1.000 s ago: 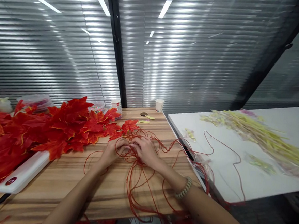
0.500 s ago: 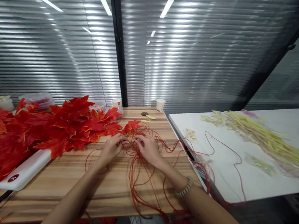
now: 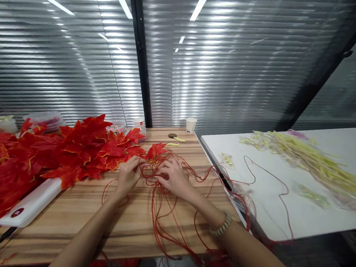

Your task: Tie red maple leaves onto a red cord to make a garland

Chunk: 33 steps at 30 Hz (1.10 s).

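A loose tangle of thin red cord [image 3: 157,213] lies on the wooden table [image 3: 77,220], and its strands hang over the front edge. My left hand [image 3: 129,173] pinches a strand of it at the left side of the tangle. On the right side, my right hand [image 3: 173,176] has thumb and fingers closed on more of the cord; a beaded bracelet [image 3: 221,225] circles that wrist. Just beyond both hands rests a red maple leaf [image 3: 156,150]. The exact strands between the fingertips are too fine to make out.
Artificial red maple leaves [image 3: 82,147] heap up at the left beside a white power strip or box [image 3: 34,205] with a black cable. Paper cups [image 3: 191,125] stand at the back. A white table [image 3: 270,213] at the right carries yellow strips [image 3: 310,159] and trailing cord.
My right hand has shifted slightly left and turned, its fingers now lower on the cord. My left hand has moved slightly left, with the strands between the hands shifting.
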Motion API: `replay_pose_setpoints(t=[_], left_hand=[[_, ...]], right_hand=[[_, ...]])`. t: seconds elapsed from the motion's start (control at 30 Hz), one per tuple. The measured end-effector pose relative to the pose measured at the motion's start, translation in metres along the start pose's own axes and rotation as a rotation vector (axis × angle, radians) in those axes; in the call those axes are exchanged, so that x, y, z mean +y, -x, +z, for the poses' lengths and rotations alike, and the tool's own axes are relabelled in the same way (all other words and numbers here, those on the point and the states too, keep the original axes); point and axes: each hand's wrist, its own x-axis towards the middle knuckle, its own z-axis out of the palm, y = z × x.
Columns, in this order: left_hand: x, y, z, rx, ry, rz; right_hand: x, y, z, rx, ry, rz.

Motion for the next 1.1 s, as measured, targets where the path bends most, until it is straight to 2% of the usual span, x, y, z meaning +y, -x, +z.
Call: replay_pose_setpoints(t=[0.23, 0.43, 0.63, 0.8, 0.9, 1.03, 1.1], left_hand=[[-0.003, -0.004, -0.005, 0.109, -0.071, -0.051], [0.001, -0.003, -0.003, 0.074, -0.048, 0.009], [0.000, -0.002, -0.002, 0.177, -0.093, 0.041], [-0.003, -0.002, -0.003, 0.155, -0.089, 0.035], [-0.009, -0.005, -0.011, 0.214, -0.113, -0.025], [-0.023, -0.011, -0.024, 0.466, -0.180, -0.235], [-0.029, -0.012, -0.026, 0.481, -0.189, -0.304]], right_hand=[[0.000, 0.000, -0.005, -0.078, 0.031, -0.101], [0.000, 0.002, -0.005, -0.141, 0.168, -0.163], [-0.002, 0.001, -0.009, -0.204, 0.269, -0.198], [-0.002, -0.001, -0.013, -0.217, 0.287, -0.211], [-0.001, 0.001, -0.012, -0.223, 0.287, -0.223], [-0.001, 0.004, -0.009, -0.211, 0.290, -0.262], [-0.001, 0.004, -0.008, -0.182, 0.283, -0.239]])
